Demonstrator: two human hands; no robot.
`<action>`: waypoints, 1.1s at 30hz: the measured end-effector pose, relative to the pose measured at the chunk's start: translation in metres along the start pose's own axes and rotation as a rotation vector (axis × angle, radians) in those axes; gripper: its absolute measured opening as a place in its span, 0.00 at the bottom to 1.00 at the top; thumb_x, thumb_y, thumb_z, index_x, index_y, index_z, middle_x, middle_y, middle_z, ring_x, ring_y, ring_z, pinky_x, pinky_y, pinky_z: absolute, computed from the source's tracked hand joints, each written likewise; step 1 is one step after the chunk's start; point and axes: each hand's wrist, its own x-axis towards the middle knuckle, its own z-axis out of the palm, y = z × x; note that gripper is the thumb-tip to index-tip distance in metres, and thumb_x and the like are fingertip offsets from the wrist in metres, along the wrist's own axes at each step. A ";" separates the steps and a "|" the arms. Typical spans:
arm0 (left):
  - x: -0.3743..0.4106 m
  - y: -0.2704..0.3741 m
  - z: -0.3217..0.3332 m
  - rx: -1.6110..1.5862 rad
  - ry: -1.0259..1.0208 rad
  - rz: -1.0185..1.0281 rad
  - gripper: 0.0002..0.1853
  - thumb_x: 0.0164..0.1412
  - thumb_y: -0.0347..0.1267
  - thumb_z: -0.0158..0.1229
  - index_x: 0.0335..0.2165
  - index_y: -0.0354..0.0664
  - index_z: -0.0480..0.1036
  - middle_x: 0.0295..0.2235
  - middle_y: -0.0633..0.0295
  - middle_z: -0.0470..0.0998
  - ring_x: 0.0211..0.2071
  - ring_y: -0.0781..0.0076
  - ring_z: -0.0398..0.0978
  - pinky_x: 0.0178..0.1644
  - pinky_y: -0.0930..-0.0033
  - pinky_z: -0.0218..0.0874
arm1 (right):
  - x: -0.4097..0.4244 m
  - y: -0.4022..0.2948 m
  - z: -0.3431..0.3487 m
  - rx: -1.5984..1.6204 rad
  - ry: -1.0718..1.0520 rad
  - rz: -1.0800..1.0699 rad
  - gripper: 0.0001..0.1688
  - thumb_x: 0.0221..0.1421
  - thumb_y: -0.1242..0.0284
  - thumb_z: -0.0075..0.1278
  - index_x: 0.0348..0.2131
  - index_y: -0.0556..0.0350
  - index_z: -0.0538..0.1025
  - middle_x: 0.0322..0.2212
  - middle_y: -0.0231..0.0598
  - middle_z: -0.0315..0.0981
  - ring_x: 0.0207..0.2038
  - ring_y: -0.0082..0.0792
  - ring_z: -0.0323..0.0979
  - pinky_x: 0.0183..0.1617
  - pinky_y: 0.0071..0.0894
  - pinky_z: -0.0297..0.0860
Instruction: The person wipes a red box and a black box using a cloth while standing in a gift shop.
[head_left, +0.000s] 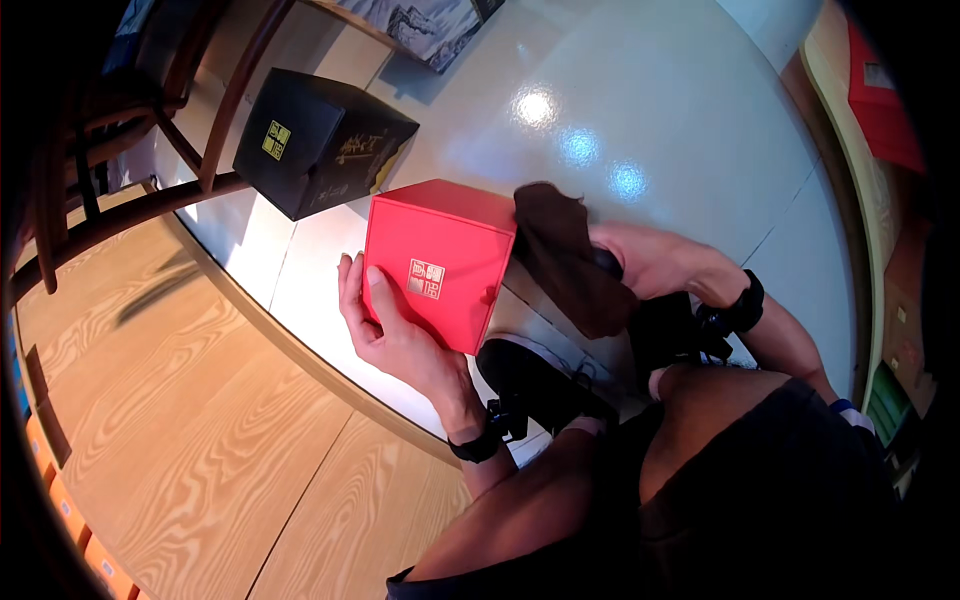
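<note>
My left hand (390, 330) grips a red box (450, 247) by its lower left side, the thumb lying across the face that bears a pale square seal. The box is held tilted above the floor. At its right side a dark brown cloth (574, 262) hangs from my right hand (619, 251), whose fingers are mostly hidden behind the fabric. The cloth's upper end meets the right edge of the box. Just beyond the red box, a black box (315, 142) with gold writing and a seal stands on the tiled floor.
A wood-grain platform (247, 405) runs along the left. Dark wooden chair legs (214, 142) stand at upper left. A mountain picture panel (427, 30) is at the top. My black shoe (532, 375) is below the red box. Another red box (881, 105) sits at far right.
</note>
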 end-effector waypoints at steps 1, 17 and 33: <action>-0.001 0.001 0.000 -0.012 0.007 -0.013 0.20 0.73 0.31 0.55 0.58 0.31 0.72 0.57 0.50 0.74 0.53 0.64 0.77 0.56 0.64 0.74 | 0.003 0.004 0.000 -0.001 0.010 -0.068 0.18 0.43 0.84 0.57 0.34 0.63 0.67 0.30 0.40 0.63 0.36 0.25 0.61 0.37 0.35 0.64; -0.040 0.008 0.006 0.054 -0.041 0.040 0.29 0.71 0.26 0.56 0.67 0.33 0.61 0.68 0.49 0.62 0.70 0.60 0.57 0.72 0.58 0.48 | 0.042 -0.033 -0.024 0.618 0.014 -0.354 0.40 0.55 0.84 0.60 0.65 0.63 0.65 0.59 0.41 0.71 0.60 0.27 0.69 0.66 0.32 0.66; 0.018 0.022 0.025 0.797 -0.344 0.731 0.24 0.70 0.33 0.59 0.60 0.33 0.72 0.64 0.45 0.70 0.70 0.41 0.58 0.72 0.45 0.50 | -0.003 0.011 -0.045 1.149 0.011 -0.632 0.37 0.67 0.69 0.56 0.67 0.63 0.61 0.60 0.45 0.69 0.61 0.34 0.70 0.67 0.37 0.68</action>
